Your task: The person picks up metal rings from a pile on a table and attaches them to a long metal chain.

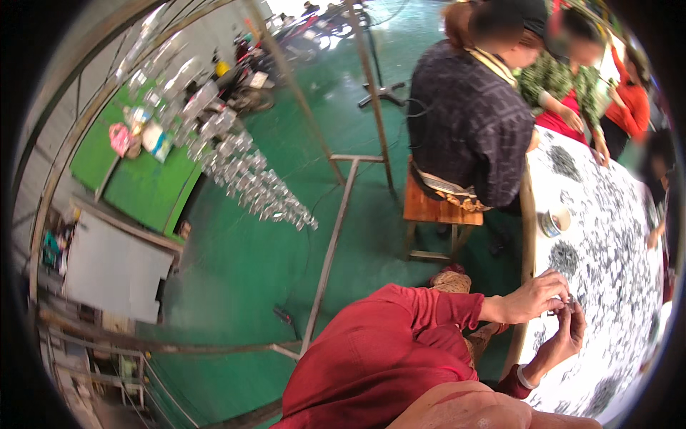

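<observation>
Over the near edge of the white table, my left hand and my right hand meet at the fingertips. Both are closed in a pinch on a small dark piece, mostly covered by the fingers and too small to name. A pale band circles my right wrist. Many small dark pieces lie scattered across the table top. Close beyond my hands is a dark heap of them, with a round tub just past it.
A person in a dark patterned top sits on a wooden stool beside the table. Several other people are around it. A hanging string of clear pieces and metal frame bars stand left, over the green floor.
</observation>
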Available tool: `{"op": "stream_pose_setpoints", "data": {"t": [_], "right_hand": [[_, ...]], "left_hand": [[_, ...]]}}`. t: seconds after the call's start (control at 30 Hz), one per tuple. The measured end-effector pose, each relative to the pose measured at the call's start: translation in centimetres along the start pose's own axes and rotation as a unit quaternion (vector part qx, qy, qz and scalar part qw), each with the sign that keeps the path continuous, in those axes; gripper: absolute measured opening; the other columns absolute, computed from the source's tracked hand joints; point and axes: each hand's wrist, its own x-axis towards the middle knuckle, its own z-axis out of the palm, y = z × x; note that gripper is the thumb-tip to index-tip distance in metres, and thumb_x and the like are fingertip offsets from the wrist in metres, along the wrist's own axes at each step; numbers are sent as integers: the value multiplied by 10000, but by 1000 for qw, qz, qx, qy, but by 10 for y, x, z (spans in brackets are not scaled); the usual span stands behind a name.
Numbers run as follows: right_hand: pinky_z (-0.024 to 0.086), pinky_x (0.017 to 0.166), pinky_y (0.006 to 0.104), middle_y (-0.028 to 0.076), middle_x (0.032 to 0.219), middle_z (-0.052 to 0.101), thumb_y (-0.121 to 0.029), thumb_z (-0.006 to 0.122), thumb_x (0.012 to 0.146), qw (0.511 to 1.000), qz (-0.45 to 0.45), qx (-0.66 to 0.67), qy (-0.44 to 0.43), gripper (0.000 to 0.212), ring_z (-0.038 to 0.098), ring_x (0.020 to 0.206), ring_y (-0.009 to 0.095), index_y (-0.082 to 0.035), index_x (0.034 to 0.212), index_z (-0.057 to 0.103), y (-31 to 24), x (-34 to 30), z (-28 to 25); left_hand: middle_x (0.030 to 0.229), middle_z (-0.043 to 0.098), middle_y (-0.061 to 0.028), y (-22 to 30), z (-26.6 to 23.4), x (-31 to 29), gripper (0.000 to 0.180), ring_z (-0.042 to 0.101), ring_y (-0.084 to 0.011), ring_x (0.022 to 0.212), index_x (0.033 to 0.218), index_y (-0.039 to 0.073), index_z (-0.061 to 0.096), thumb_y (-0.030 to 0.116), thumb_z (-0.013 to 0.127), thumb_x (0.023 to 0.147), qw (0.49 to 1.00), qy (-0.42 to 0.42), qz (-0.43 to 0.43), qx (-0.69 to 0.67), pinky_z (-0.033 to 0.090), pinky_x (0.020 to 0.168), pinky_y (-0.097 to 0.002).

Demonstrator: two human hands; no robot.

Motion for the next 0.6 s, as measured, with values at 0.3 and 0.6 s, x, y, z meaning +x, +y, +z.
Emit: {"op": "stream_pose_setpoints", "data": {"t": [0.3, 0.6], "right_hand": [[502, 673, 248, 118, 925, 651, 4, 628, 846, 983, -98, -65, -139, 228, 602, 736, 135, 75, 1063, 615, -50, 23, 36], [458, 639, 225, 86, 939, 633, -97, 588, 902, 908, -320, -139, -230, 297, 533, 666, 95, 27, 1172, 593, -158, 48, 84]], "left_hand": [[763, 583, -109, 31, -44, 48, 119, 576, -295, 787, 825, 18, 563, 74, 661, 787, 997, 72, 40, 11, 445, 714, -390], [708, 639, -127, 135, -123, 109, 68, 644, -279, 679, 761, 7, 593, 39, 635, 804, 972, 126, 192, 44, 483, 615, -353]]}}
